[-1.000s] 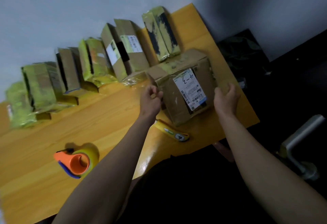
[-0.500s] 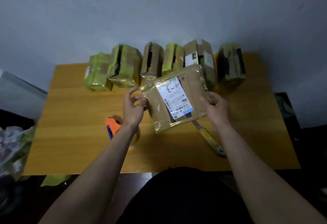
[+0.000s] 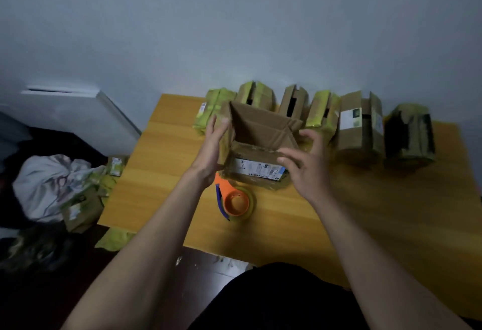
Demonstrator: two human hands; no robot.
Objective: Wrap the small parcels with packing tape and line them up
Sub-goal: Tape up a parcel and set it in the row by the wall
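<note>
The cardboard box (image 3: 257,144) is in the middle of the frame, with its open top facing the camera and the flaps standing up. A white shipping label (image 3: 257,170) is on its near side. Glossy clear tape covers the lower part. Behind it, along the upper edge of the table, a row of parcels (image 3: 320,118) stands from the centre to the right, most wrapped in yellowish tape. The tape dispenser (image 3: 234,203), orange with a blue handle, lies just below the box.
</note>
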